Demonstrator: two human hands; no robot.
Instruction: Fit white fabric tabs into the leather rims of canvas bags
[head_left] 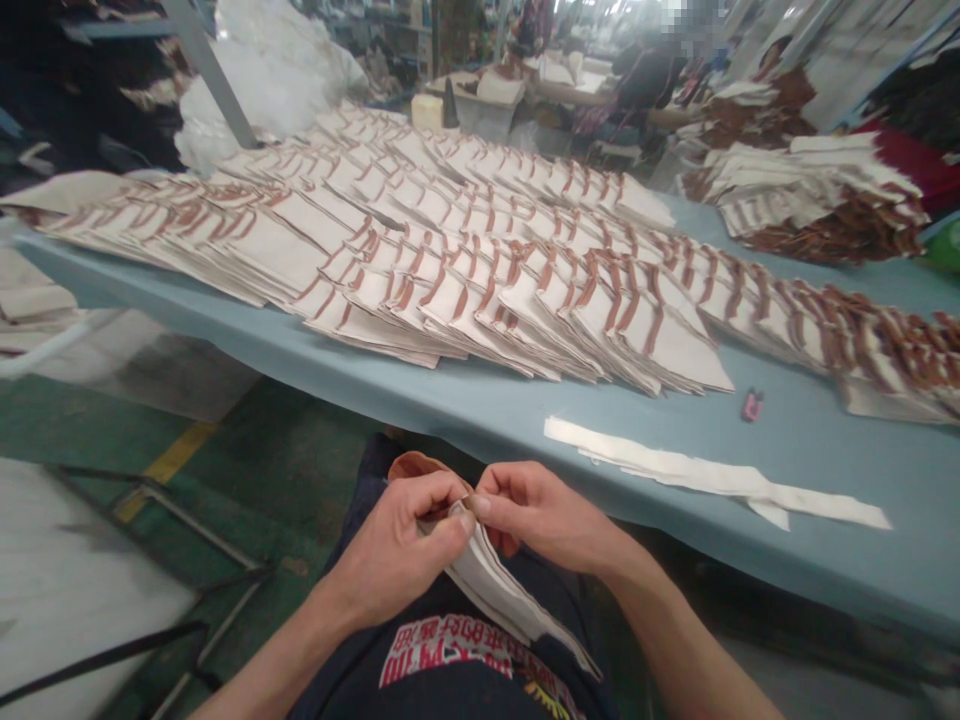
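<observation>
my left hand [405,545] and right hand [544,515] are both clamped, thumb to finger, on a cream-and-brown fabric piece [499,597] at six o'clock in my view — pinched side by side, i'd say, to keep its edge steady. from there its loose length trails toward five o'clock. at twelve, on the table [817,435], similar cream pieces [480,290] overlap in rows, presumably leaving each brown edge reachable — cream strips [697,473] lie at three.
</observation>
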